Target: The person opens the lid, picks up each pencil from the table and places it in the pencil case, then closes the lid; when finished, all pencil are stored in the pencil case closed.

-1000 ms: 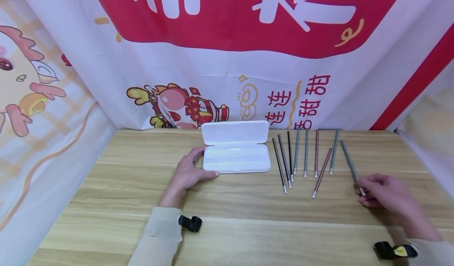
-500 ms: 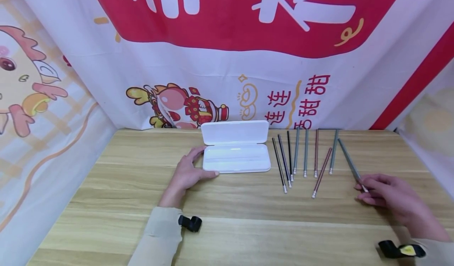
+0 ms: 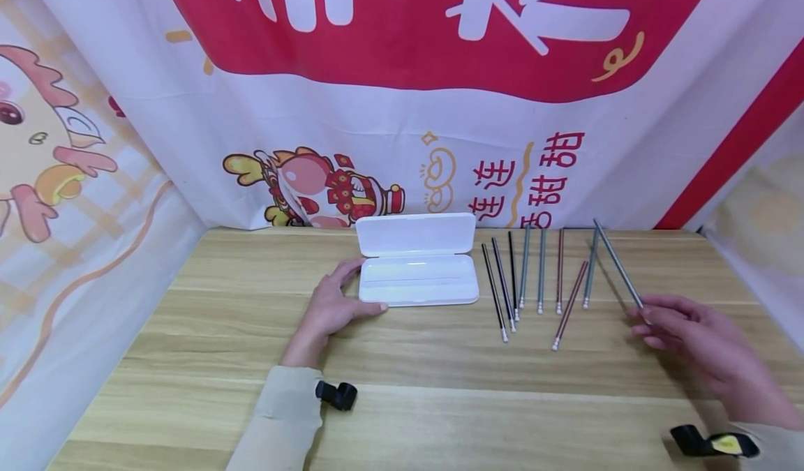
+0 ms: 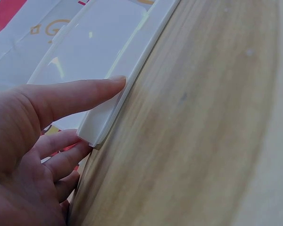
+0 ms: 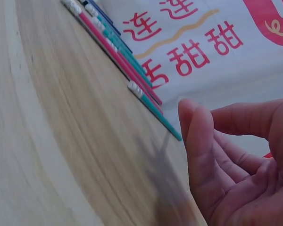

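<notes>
Green pencil (image 3: 618, 264), near end between right-hand fingers (image 3: 668, 320)

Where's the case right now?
Near the head view's centre, the case lies open, its left end held by the left hand, pencils to its right.

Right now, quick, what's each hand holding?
Left hand: holding the white case at its left end.
Right hand: pinching a teal pencil by its near end.

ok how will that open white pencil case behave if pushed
The white pencil case looks stiff, its edges straight, so it would likely slide as one piece. Its glossy surface may be slippery. The lid, joined along one long edge, might swing if bumped.
</notes>
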A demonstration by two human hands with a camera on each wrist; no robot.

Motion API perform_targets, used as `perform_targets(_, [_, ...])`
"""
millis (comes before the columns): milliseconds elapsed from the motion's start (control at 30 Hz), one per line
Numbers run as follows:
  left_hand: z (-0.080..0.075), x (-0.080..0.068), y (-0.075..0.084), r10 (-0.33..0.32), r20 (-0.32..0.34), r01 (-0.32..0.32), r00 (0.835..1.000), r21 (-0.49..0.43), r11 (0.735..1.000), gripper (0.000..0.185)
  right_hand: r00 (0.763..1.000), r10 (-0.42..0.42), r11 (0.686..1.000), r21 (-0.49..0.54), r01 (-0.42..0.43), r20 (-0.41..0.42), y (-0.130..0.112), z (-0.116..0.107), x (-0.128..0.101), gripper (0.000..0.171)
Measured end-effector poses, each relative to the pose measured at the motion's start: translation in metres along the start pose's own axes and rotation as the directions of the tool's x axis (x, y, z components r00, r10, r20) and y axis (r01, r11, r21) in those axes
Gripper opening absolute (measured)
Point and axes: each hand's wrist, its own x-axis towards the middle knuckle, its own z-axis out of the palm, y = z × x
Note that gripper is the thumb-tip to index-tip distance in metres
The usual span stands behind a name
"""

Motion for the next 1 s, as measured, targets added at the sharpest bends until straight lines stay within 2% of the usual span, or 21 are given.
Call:
perform_targets(167, [0.0, -0.001, -0.001, 0.0, 0.004, 0.0, 1.0, 0.0, 1.0, 0.094, 1.0, -0.009, 0.999, -0.031, 0.009, -0.012, -0.007, 0.012, -0.002, 0.014])
perform_targets(300, [-0.001, 0.0, -0.001, 0.017, -0.002, -0.017, 1.0, 0.008, 1.0, 0.095, 0.999, -0.043, 0.998, -0.051, 0.044, 0.02, -0.011, 0.024, -0.002, 0.018])
perform_targets(433, [-0.001, 0.001, -0.001, 0.03, -0.011, -0.03, 0.999, 0.017, 0.999, 0.096, 0.999, -0.023, 0.986, -0.163, 0.03, 0.041, -0.015, 0.043, 0.002, 0.019])
perform_targets(600, [-0.003, 0.002, -0.001, 0.029, -0.005, -0.029, 1.0, 0.009, 1.0, 0.096, 0.999, -0.017, 0.932, -0.362, 0.031, 0.042, -0.024, 0.073, 0.01, 0.036])
perform_targets(733, [-0.002, 0.003, -0.001, 0.02, -0.001, -0.02, 1.0, 0.009, 1.0, 0.094, 0.997, -0.065, 0.878, -0.472, 0.08, 0.047, -0.037, 0.099, 0.015, 0.042])
perform_targets(867, [-0.002, 0.002, -0.002, 0.019, -0.003, -0.019, 1.0, 0.005, 1.0, 0.095, 0.993, -0.099, 0.841, -0.527, 0.118, 0.063, -0.051, 0.123, 0.022, 0.037])
perform_targets(1000, [0.0, 0.002, -0.001, 0.022, -0.004, -0.022, 1.0, 0.002, 1.0, 0.094, 0.99, -0.115, 0.826, -0.546, 0.144, 0.087, -0.062, 0.144, 0.03, 0.032])
